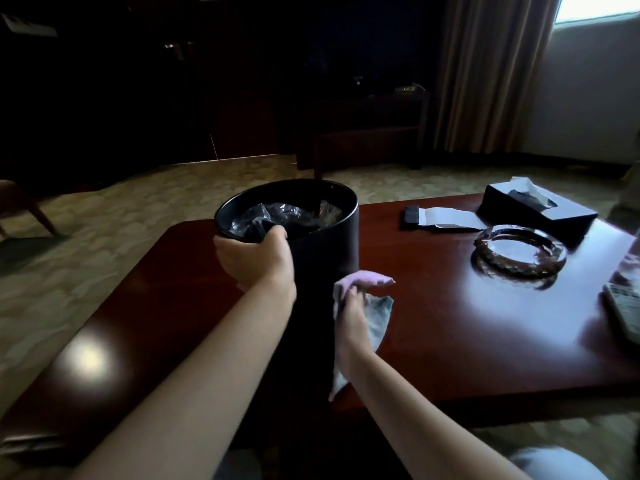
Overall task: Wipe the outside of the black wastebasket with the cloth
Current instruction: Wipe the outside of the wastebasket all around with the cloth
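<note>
The black wastebasket (325, 258) stands upright near the left end of the reddish worktop (450, 334), a crumpled plastic liner (277, 220) inside. The left hand (254, 259) grips its near rim, fingers curled over the edge. The right hand (353, 313) clutches a pale cloth (363, 282) pressed against the basket's right side. A glass ashtray (519, 251) and a tissue box (536, 209) sit far right.

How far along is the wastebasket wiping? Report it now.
Done: nothing visibly finished; the dark surface shows no wiped area. In hand: left hand grips the black wastebasket rim, right hand presses the cloth to its right side. Left: the remaining outside.
</note>
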`<act>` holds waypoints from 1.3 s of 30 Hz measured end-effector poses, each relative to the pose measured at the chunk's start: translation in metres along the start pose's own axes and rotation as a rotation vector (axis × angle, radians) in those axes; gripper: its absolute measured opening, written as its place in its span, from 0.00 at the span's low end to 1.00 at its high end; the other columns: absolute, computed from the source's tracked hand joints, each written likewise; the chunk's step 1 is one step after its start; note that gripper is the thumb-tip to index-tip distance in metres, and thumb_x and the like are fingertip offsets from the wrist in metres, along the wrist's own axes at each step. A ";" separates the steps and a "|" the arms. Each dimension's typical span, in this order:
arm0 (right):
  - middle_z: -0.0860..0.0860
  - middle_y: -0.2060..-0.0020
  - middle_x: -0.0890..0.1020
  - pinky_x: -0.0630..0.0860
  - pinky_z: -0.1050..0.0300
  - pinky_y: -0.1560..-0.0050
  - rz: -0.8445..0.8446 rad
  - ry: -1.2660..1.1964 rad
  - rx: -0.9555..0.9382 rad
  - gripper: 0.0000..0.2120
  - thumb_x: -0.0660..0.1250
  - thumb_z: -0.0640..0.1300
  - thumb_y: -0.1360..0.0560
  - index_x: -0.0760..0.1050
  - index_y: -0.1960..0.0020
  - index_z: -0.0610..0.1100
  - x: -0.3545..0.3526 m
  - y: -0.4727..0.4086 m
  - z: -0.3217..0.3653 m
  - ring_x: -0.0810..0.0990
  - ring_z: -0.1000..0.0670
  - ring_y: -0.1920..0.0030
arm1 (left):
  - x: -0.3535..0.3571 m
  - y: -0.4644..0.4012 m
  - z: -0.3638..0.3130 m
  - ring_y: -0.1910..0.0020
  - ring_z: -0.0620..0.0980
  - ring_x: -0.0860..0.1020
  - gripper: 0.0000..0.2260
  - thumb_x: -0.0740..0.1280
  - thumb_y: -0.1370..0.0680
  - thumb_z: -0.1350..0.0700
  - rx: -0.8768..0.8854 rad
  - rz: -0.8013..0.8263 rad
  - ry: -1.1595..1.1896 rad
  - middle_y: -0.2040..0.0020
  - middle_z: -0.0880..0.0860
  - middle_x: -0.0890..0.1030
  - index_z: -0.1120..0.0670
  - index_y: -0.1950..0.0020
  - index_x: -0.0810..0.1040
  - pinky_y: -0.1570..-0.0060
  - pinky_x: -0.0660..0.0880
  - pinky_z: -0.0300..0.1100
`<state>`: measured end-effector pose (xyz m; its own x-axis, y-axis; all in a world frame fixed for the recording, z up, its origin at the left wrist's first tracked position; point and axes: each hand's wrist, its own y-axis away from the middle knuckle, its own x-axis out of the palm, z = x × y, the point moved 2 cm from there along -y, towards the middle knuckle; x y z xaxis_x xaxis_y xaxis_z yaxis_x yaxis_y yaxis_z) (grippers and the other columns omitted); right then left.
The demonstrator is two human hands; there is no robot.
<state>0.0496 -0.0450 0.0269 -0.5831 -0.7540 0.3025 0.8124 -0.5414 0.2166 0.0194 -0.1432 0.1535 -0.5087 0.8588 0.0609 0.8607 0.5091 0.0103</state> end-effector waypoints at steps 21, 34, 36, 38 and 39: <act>0.56 0.26 0.50 0.42 0.60 0.25 0.114 0.199 -0.600 0.24 0.48 0.47 0.18 0.47 0.24 0.44 0.043 0.007 0.066 0.47 0.58 0.26 | -0.027 -0.074 -0.006 0.68 0.53 0.76 0.37 0.65 0.42 0.59 -0.184 0.467 -0.006 0.50 0.61 0.75 0.59 0.32 0.68 0.75 0.74 0.40; 0.56 0.28 0.45 0.37 0.72 0.32 0.037 0.354 -0.540 0.24 0.48 0.42 0.17 0.44 0.24 0.40 0.032 0.014 0.044 0.41 0.61 0.28 | -0.013 -0.053 0.008 0.45 0.57 0.77 0.36 0.64 0.34 0.58 -0.043 0.301 0.184 0.40 0.56 0.75 0.51 0.26 0.60 0.49 0.77 0.51; 0.59 0.32 0.44 0.36 0.72 0.33 0.052 0.386 -0.633 0.24 0.48 0.43 0.17 0.43 0.25 0.42 0.042 0.013 0.067 0.40 0.63 0.30 | -0.008 -0.038 0.012 0.35 0.56 0.71 0.47 0.67 0.43 0.51 -0.045 0.219 0.175 0.29 0.56 0.66 0.47 0.24 0.54 0.36 0.70 0.55; 0.58 0.31 0.44 0.37 0.68 0.29 0.033 0.368 -0.652 0.23 0.48 0.44 0.17 0.43 0.26 0.46 0.041 0.008 0.067 0.42 0.61 0.29 | -0.003 -0.021 0.011 0.28 0.53 0.62 0.50 0.67 0.42 0.50 -0.003 0.171 0.101 0.24 0.53 0.56 0.47 0.22 0.49 0.31 0.62 0.54; 0.56 0.28 0.46 0.39 0.64 0.27 0.012 0.352 -0.632 0.22 0.48 0.45 0.17 0.45 0.26 0.46 0.039 0.009 0.061 0.44 0.59 0.27 | -0.001 -0.015 0.010 0.26 0.52 0.58 0.48 0.68 0.39 0.50 0.031 0.143 0.066 0.23 0.52 0.54 0.48 0.22 0.48 0.29 0.59 0.54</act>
<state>0.0340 -0.0565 0.0970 -0.6264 -0.7786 -0.0381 0.7251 -0.5641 -0.3950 0.0066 -0.1512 0.1433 -0.3775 0.9175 0.1251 0.9226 0.3842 -0.0338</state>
